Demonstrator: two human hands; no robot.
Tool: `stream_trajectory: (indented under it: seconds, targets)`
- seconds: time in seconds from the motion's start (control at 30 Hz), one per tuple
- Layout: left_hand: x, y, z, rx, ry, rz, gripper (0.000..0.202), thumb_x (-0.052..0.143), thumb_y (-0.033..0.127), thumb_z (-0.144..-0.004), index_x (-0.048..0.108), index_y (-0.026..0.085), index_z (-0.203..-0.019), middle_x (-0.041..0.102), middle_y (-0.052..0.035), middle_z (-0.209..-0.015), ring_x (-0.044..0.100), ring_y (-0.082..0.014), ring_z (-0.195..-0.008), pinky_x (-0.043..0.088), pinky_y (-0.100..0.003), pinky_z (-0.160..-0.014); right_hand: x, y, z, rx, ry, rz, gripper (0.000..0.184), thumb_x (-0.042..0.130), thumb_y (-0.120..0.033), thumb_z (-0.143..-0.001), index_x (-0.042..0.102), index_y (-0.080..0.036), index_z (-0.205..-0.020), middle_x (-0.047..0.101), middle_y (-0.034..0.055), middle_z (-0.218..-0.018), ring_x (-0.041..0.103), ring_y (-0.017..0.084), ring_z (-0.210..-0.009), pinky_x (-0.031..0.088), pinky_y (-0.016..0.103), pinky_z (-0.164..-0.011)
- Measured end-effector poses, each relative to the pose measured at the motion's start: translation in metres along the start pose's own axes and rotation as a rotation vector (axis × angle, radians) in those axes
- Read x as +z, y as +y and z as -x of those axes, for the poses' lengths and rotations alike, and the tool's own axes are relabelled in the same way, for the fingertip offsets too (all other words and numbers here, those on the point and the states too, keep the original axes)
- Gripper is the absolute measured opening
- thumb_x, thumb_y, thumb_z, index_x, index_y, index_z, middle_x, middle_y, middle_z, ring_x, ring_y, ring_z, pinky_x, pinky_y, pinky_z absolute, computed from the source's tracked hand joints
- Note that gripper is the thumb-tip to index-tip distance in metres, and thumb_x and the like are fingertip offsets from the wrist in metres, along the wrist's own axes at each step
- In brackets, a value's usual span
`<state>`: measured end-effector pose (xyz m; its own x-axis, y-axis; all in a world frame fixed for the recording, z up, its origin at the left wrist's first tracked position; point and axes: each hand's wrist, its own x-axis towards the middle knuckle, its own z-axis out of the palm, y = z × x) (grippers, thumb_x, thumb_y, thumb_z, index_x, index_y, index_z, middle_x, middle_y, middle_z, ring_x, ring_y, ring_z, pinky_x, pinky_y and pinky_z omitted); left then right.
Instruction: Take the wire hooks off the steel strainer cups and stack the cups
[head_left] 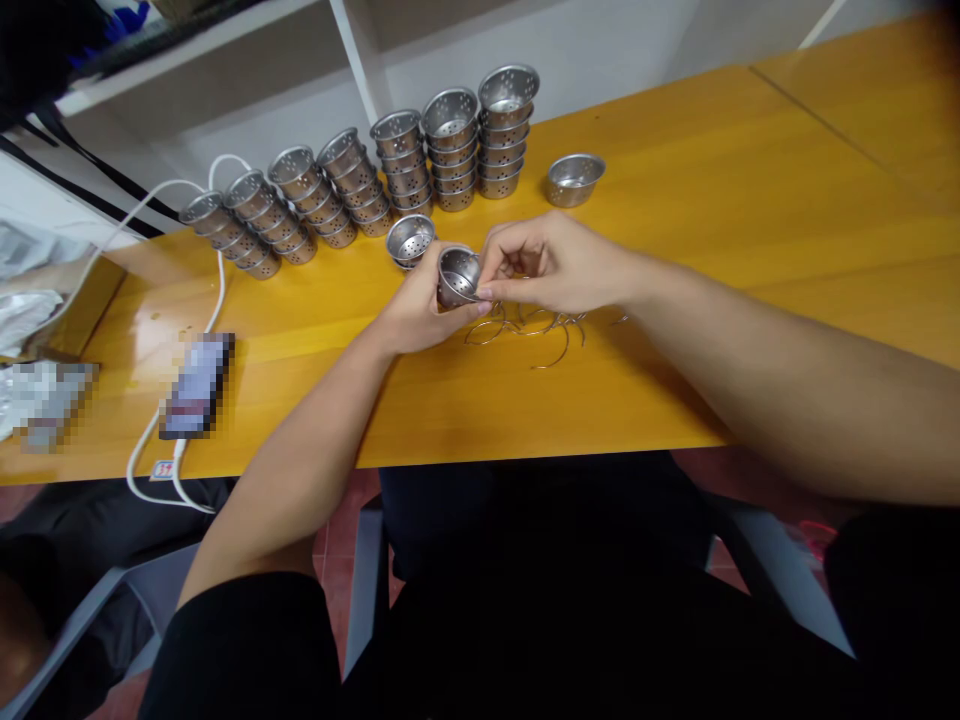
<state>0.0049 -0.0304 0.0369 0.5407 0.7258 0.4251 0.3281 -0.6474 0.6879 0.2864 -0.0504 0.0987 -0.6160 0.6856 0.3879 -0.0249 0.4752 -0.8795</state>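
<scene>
My left hand is closed around a small perforated metal cup, held just above the yellow table. My right hand pinches at the cup's rim, fingers together on what looks like a thin wire handle. Several loose wire handles lie on the table right under and beside my hands. Another perforated cup sits just behind my left hand.
Several stacks of the same metal cups line the table's back, leaning stacks to the left. A single cup stands at the right. A phone and white cable lie left, plastic bags at the far left edge.
</scene>
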Motion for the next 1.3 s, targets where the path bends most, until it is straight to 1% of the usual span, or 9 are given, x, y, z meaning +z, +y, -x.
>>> stream_trajectory:
  seconds: [0.17,0.33,0.5,0.6,0.73,0.87,0.97,1.13,1.3]
  targets:
    - [-0.001,0.003,-0.001,0.003,0.011,-0.026,0.091,0.105,0.086,-0.098,0.068,0.027,-0.156,0.081,-0.0132,-0.138,0.084,-0.0348,-0.130,0.075,-0.055,-0.119,0.000,0.001,0.001,-0.011,-0.010,-0.006,0.043,0.125,-0.054,-0.090,0.089,-0.031,-0.095,0.085,0.0017,-0.091,0.073,0.023,-0.081,0.063,0.037,-0.071]
    - [-0.002,-0.003,0.000,0.032,-0.010,-0.001,0.091,0.104,0.085,-0.099,0.066,0.028,-0.160,0.078,-0.0128,-0.142,0.084,-0.0355,-0.134,0.074,-0.057,-0.123,-0.002,0.001,0.002,-0.029,-0.016,0.023,0.040,0.122,-0.058,-0.093,0.092,-0.032,-0.095,0.085,0.0038,-0.096,0.074,0.025,-0.086,0.068,0.041,-0.078]
    - [-0.007,-0.013,-0.003,0.053,-0.003,-0.037,0.095,0.100,0.087,-0.104,0.060,0.030,-0.170,0.075,-0.0131,-0.149,0.082,-0.0391,-0.144,0.071,-0.062,-0.130,-0.002,0.002,0.001,-0.078,0.079,0.059,0.045,0.124,-0.071,-0.087,0.096,-0.038,-0.099,0.085,0.0062,-0.113,0.072,0.029,-0.093,0.072,0.048,-0.085]
    - [-0.010,-0.015,-0.006,0.046,0.015,-0.041,0.096,0.100,0.089,-0.102,0.062,0.031,-0.169,0.075,-0.0131,-0.149,0.081,-0.0407,-0.149,0.069,-0.063,-0.133,0.000,0.002,0.001,-0.113,0.136,0.119,0.042,0.121,-0.074,-0.089,0.097,-0.041,-0.100,0.085,0.0071,-0.116,0.073,0.032,-0.100,0.073,0.052,-0.091]
    - [-0.011,-0.009,-0.008,0.012,0.036,-0.026,0.097,0.100,0.097,-0.096,0.070,0.030,-0.159,0.078,-0.0120,-0.141,0.082,-0.0405,-0.142,0.069,-0.062,-0.131,0.001,-0.001,0.003,-0.114,0.165,0.177,0.035,0.117,-0.073,-0.094,0.097,-0.044,-0.099,0.084,0.0064,-0.107,0.074,0.036,-0.105,0.075,0.056,-0.096]
    - [-0.010,0.005,-0.007,-0.045,0.038,0.013,0.098,0.097,0.103,-0.093,0.074,0.028,-0.151,0.083,-0.0112,-0.135,0.084,-0.0355,-0.130,0.071,-0.057,-0.124,0.000,-0.003,0.004,-0.119,0.159,0.179,0.029,0.115,-0.071,-0.098,0.098,-0.048,-0.100,0.084,0.0051,-0.105,0.073,0.036,-0.102,0.074,0.060,-0.097]
    - [-0.009,0.013,-0.007,-0.074,0.036,0.056,0.100,0.097,0.106,-0.091,0.074,0.027,-0.149,0.084,-0.0111,-0.134,0.084,-0.0332,-0.126,0.071,-0.053,-0.121,0.001,-0.005,0.004,-0.111,0.174,0.175,0.032,0.115,-0.075,-0.096,0.098,-0.049,-0.099,0.084,0.0050,-0.103,0.072,0.036,-0.100,0.074,0.061,-0.096]
    - [-0.009,0.016,-0.007,-0.090,0.027,0.091,0.101,0.098,0.106,-0.090,0.074,0.027,-0.148,0.084,-0.0106,-0.133,0.083,-0.0334,-0.127,0.070,-0.053,-0.122,0.002,-0.010,0.004,-0.081,0.188,0.181,0.041,0.115,-0.085,-0.090,0.097,-0.048,-0.096,0.087,0.0047,-0.104,0.073,0.036,-0.101,0.076,0.061,-0.100]
    - [-0.011,0.008,-0.008,-0.066,0.027,0.092,0.100,0.094,0.108,-0.093,0.073,0.030,-0.152,0.083,-0.0108,-0.138,0.083,-0.0351,-0.135,0.070,-0.056,-0.125,-0.001,-0.010,0.003,-0.117,0.183,0.160,0.044,0.109,-0.089,-0.096,0.099,-0.047,-0.104,0.092,0.0056,-0.115,0.077,0.037,-0.110,0.075,0.062,-0.108]
